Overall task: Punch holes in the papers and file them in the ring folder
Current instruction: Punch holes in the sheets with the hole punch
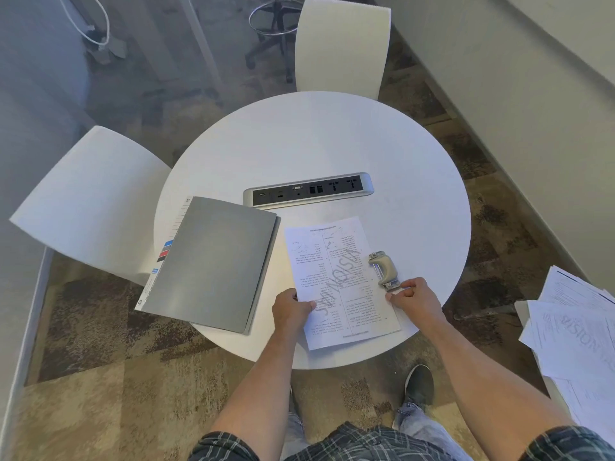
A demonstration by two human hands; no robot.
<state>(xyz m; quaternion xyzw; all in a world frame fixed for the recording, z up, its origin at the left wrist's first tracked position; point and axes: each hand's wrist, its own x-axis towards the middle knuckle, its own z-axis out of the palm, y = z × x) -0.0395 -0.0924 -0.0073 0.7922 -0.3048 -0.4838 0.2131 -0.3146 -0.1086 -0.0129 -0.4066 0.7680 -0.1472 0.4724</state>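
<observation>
Left hand grip pinching papers lower centre; right hand fingers closed on punch base; square edge fully into slot before pressing

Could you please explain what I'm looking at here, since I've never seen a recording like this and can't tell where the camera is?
There is no machine here: a person wears one wide-angle camera on the head, looking down at their own arms. On the round white table lie a closed grey ring folder, a built-in socket strip, a printed paper and a beige hole punch at the paper's right edge. The left hand pinches the paper's near left edge in its grip; the right hand touches the punch's near end and the paper's right edge. More papers are stacked off the table to the right.
</observation>
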